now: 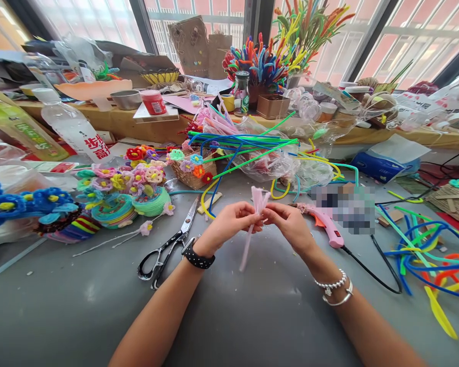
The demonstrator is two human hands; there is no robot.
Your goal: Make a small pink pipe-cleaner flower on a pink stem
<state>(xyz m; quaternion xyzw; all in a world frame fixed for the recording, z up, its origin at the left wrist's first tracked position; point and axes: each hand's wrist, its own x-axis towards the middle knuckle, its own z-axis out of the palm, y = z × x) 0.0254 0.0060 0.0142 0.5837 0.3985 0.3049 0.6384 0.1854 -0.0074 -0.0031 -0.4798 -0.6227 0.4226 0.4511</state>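
Observation:
A small bunch of pale pink pipe cleaners (259, 199) stands up between my two hands, with one stem hanging below toward the table. My left hand (235, 221), a black dotted band on its wrist, is closed around the base of the bunch. The fingers of my right hand (288, 223) pinch the same bunch from the other side. Black-handled scissors (172, 244) lie on the table by my left forearm. A pink glue gun (325, 224) lies just beyond my right hand, its cord running right.
Pipe-cleaner flowers in small baskets (151, 200) stand at the left. Loose coloured pipe cleaners (424, 250) tangle at the right. Green and blue stems (248, 148) lie on plastic bags at the back. A water bottle (74, 125) and a tissue pack (386, 159) stand farther off.

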